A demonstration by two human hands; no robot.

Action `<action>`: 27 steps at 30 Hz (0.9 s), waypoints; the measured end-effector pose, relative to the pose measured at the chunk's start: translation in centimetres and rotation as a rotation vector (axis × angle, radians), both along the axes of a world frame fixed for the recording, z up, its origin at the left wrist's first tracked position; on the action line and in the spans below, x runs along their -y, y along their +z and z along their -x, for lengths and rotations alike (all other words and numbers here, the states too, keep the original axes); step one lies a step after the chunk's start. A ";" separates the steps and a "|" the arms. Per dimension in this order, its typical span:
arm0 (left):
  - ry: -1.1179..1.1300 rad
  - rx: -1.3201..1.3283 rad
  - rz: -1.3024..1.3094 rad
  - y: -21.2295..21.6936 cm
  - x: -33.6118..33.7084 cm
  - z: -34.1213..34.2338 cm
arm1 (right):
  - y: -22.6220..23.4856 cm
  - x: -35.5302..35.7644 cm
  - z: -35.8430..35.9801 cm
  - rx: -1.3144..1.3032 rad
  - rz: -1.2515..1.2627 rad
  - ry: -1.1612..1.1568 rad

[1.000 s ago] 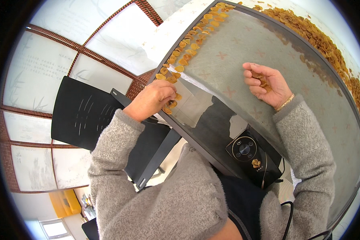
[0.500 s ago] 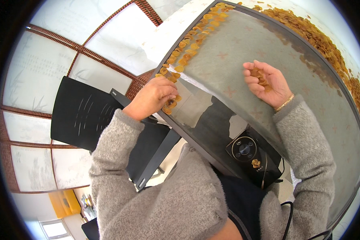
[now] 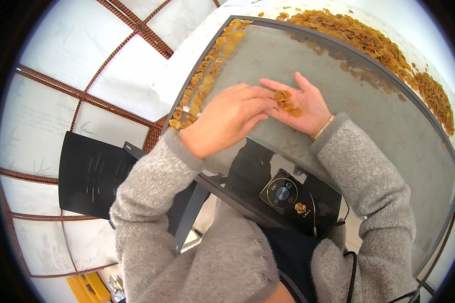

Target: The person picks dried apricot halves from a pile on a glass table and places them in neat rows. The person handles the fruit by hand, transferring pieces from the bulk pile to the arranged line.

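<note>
Amber dried slices (image 3: 287, 105), small clump, lie in the cupped palm of the right hand (image 3: 311, 106), above the glass tabletop (image 3: 379, 136). Right grip: palm up, fingers spread, thumb raised apart, slices resting rather than pinched. Left hand (image 3: 227, 121) is back-up, fingers reaching to the right hand's fingers, just beside the slices. Left grip: fingertips mostly hidden — cannot tell whether they pinch a slice.

More slices in uneven rows (image 3: 209, 80) along the tabletop's left edge, running toward the far corner; left forearm and hand cover the near end. Big heap of slices (image 3: 359, 38) past the far edge, on a pale surface (image 3: 268, 7); strays around it.

Gold-coloured wristband (image 3: 322, 127) on the right wrist, fuzzy grey-brown sleeves (image 3: 151, 187) on both arms. Black device (image 3: 282, 194) with round dial near the tabletop's near edge — on or under the glass, unclear. Left side: black slotted panel (image 3: 91, 174), white panels (image 3: 108, 126) framed in brown, yellow case (image 3: 88, 288) low down.
</note>
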State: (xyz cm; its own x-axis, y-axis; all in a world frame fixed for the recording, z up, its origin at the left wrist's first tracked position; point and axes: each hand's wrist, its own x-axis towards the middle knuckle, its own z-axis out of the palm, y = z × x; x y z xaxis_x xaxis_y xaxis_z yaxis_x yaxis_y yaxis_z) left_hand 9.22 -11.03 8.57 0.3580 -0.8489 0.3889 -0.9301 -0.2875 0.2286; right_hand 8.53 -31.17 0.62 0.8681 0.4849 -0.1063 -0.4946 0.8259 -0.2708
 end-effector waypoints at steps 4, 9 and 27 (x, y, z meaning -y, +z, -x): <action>-0.015 -0.063 0.032 -1.5 2.2 -1.3 | -2.4 0.8 -0.9 0.093 -0.084 0.084; -0.035 -0.018 0.034 -2.8 3.5 -1.6 | -0.1 -0.1 0.0 -0.008 0.183 -0.011; 0.258 -0.557 0.101 -0.5 -2.2 -3.2 | -0.4 -0.1 -0.5 0.027 0.039 0.018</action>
